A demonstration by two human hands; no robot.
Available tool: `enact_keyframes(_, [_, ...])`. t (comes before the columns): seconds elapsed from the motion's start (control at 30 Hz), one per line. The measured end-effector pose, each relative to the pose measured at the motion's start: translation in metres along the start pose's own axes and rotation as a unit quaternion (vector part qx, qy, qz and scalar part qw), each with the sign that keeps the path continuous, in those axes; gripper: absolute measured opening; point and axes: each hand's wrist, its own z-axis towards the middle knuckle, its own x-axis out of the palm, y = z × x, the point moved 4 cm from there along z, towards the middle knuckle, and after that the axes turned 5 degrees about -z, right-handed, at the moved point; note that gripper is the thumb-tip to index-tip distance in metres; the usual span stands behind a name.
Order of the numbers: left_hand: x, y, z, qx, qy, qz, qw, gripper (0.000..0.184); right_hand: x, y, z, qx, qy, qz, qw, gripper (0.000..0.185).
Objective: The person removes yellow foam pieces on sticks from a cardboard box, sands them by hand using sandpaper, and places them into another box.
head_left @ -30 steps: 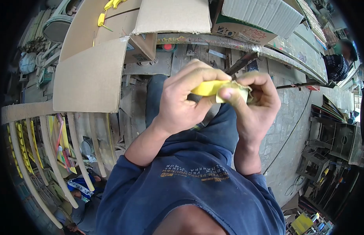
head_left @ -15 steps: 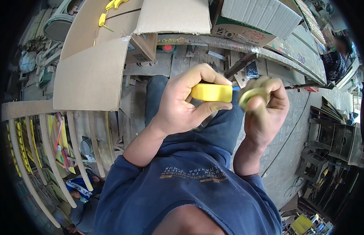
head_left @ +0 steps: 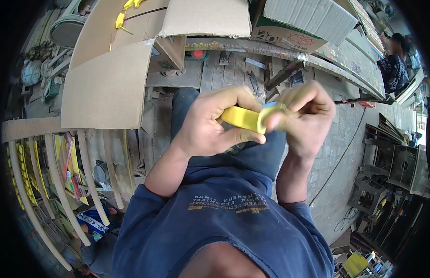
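A small yellow block with rounded edges is held between the thumb and fingers of my left hand. My right hand, partly smeared by motion, pinches a curled, pale yellow-green strip, which touches the right end of the block. What the strip is made of is hard to tell. Both hands are above my knees, close together.
An open cardboard box with yellow pieces inside stands at the upper left. Another box sits on a worn bench. Wooden slats curve at the left. Other people are at right and lower left.
My right hand moved away from the block with the strip, then came back against its right end. The block has tilted slightly, its right end lower.
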Motion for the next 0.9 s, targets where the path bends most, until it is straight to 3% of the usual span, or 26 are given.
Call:
enact_keyframes(0.07, [0.002, -0.007, 0.002, 0.025, 0.018, 0.023, 0.999, 0.029, -0.012, -0.001, 0.004, 0.005, -0.092, -0.091, 0.992, 0.037])
enact_keyframes(0.13, [0.002, -0.007, 0.003, 0.027, 0.013, 0.043, 0.999, 0.029, -0.011, 0.001, 0.004, 0.069, -0.062, 0.045, 0.995, 0.038])
enact_keyframes(0.23, [0.001, -0.005, 0.004, 0.053, 0.006, 0.074, 0.996, 0.030, 0.006, 0.003, -0.007, 0.015, 0.070, 0.002, 0.997, 0.041])
enact_keyframes(0.27, [0.002, -0.005, 0.003, 0.074, 0.008, 0.087, 0.993, 0.031, 0.008, -0.001, -0.010, 0.044, 0.052, 0.075, 0.995, 0.041])
enact_keyframes(0.43, [0.001, -0.008, 0.002, 0.051, -0.021, 0.117, 0.992, 0.029, -0.027, -0.001, 0.002, 0.017, -0.068, -0.137, 0.988, 0.036])
enact_keyframes(0.53, [-0.001, -0.005, 0.005, 0.022, -0.035, 0.139, 0.989, 0.030, -0.014, 0.006, -0.006, -0.005, -0.064, -0.047, 0.997, 0.031])
enact_keyframes(0.57, [0.001, -0.006, 0.004, 0.022, -0.034, 0.140, 0.989, 0.030, -0.010, 0.002, -0.014, 0.040, -0.064, 0.000, 0.997, 0.028])
enact_keyframes(0.63, [0.002, 0.002, 0.001, -0.119, -0.068, 0.021, 0.990, 0.027, 0.003, -0.002, -0.023, 0.076, -0.101, 0.047, 0.991, 0.031])
enact_keyframes(0.67, [-0.001, 0.004, 0.002, -0.117, -0.069, 0.022, 0.990, 0.027, 0.005, -0.008, -0.025, 0.073, -0.128, 0.054, 0.988, 0.034])
enact_keyframes(0.7, [-0.004, 0.010, 0.003, -0.141, -0.059, -0.178, 0.972, 0.034, 0.003, -0.015, -0.028, 0.072, -0.125, 0.055, 0.988, 0.034])
enact_keyframes(0.73, [-0.004, 0.013, 0.002, -0.159, -0.047, -0.370, 0.914, 0.043, 0.004, -0.021, -0.031, 0.061, -0.103, 0.113, 0.986, 0.038])
enact_keyframes(0.8, [0.001, 0.012, 0.003, -0.147, -0.048, -0.404, 0.902, 0.053, 0.006, -0.022, -0.035, 0.052, -0.078, 0.172, 0.981, 0.041])
enact_keyframes(0.87, [0.002, 0.012, 0.003, -0.204, -0.119, -0.382, 0.893, 0.050, 0.007, -0.014, -0.038, 0.070, -0.107, 0.022, 0.992, 0.042])
enact_keyframes(0.9, [0.000, 0.016, 0.003, -0.189, -0.103, -0.423, 0.880, 0.043, 0.004, -0.011, -0.038, 0.088, -0.072, 0.047, 0.992, 0.035])
